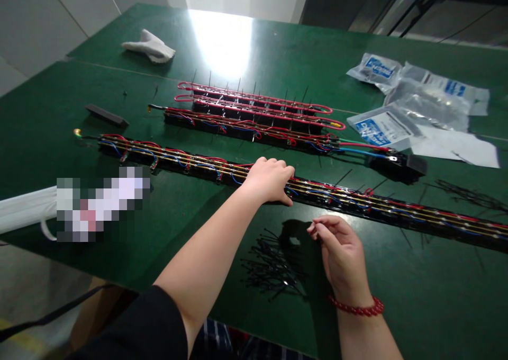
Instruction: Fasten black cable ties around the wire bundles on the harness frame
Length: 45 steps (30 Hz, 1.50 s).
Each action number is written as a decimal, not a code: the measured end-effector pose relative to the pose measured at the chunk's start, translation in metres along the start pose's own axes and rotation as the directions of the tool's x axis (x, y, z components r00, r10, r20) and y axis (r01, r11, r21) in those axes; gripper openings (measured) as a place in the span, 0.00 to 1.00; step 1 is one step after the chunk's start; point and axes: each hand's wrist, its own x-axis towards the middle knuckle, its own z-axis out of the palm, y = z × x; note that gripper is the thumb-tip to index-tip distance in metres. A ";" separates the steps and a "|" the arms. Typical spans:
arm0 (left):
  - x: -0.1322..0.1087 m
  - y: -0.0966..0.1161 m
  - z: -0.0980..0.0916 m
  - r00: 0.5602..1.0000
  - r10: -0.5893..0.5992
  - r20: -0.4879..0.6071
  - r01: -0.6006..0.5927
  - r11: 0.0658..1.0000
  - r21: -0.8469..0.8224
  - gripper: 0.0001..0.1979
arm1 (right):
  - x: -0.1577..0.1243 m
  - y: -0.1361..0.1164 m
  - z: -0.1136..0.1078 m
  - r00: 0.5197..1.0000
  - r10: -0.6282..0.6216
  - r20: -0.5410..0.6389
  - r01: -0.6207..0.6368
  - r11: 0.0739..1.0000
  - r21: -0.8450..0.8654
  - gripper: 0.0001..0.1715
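Note:
A long black wired bar (190,163) runs across the green table, with red, blue and yellow wires along it and thin black tails sticking out. My left hand (270,180) is wrapped over its middle, thumb on the near side and fingers over the far side. In front of the bar, my right hand (339,241) is held in a pinch; anything between the fingertips is too small to make out. Beside it lies a loose pile of black cable ties (273,267). Behind the long bar rests a shorter wired bar (246,129) with red, green and blue leads.
Red looped tubes (254,103) on a black base lie farther back. Clear plastic bags (428,98) with blue labels and a white paper (456,147) are at the right. A white glove (150,46), a dark block (107,115) and white strips (27,209) lie leftward.

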 end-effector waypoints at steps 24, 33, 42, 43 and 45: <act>-0.008 -0.002 -0.002 0.996 0.066 -0.055 -0.064 0.997 0.032 0.31 | -0.001 0.001 0.001 1.000 -0.003 0.001 0.003 1.000 -0.007 0.06; -0.004 -0.002 -0.001 0.999 0.039 -0.025 -0.038 0.999 0.029 0.32 | 0.000 -0.001 0.003 1.000 -0.005 0.002 0.005 1.000 0.005 0.06; -0.003 0.000 -0.002 0.999 0.035 -0.010 -0.035 0.998 0.042 0.33 | -0.001 -0.002 0.003 1.000 0.004 -0.004 -0.004 1.000 0.008 0.05; -0.003 0.000 -0.002 0.999 0.036 -0.007 -0.035 0.998 0.042 0.33 | 0.000 -0.002 0.003 1.000 0.002 -0.004 -0.002 1.000 0.005 0.06; -0.003 0.000 -0.001 0.999 0.036 -0.003 -0.036 0.999 0.041 0.34 | 0.000 -0.001 0.003 1.000 -0.001 -0.002 0.001 1.000 -0.004 0.06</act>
